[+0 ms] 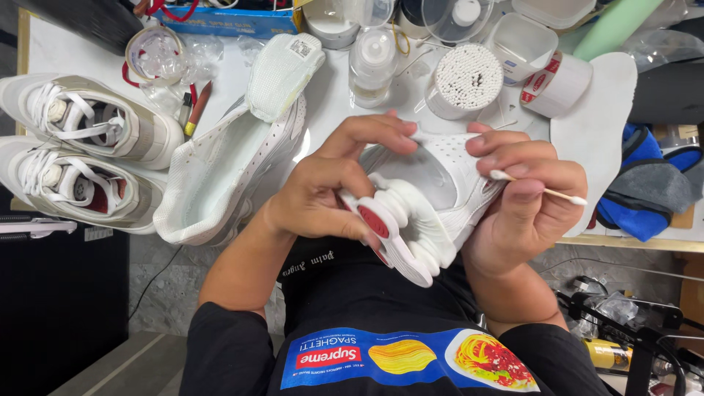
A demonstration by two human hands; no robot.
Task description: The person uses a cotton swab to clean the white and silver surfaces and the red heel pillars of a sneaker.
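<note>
— How many shoes do you count?

— Four. One white sneaker (433, 198) is held up between both hands in front of the person's chest, sole end toward the camera, its heel showing a red patch. A second white one (227, 169) lies on its side on the white table (66, 51), tongue pulled out. Two more grey-and-white sneakers (88, 125) (73, 187) sit side by side at the table's left edge, laces up.

— And swabs?

— One cotton swab (543, 189) in use, plus a round tub packed with cotton swabs (463, 79) just behind the held shoe. Beside it stand one clear bottle (371, 66) and one roll of tape (556, 82). I can't count the swabs in the tub.

— How is the left hand set?

— The left hand (323, 194) curls around the shoe's heel side, fingers bent and closed on it, fingertips pressing the upper, wrist angled inward.

— The right one?

— The right hand (524, 198) cups the shoe's other side, fingers wrapped tight, and the swab is pinched between the thumb and fingers, its stick jutting out to the right. Both forearms rise from black sleeves, elbows low.
</note>
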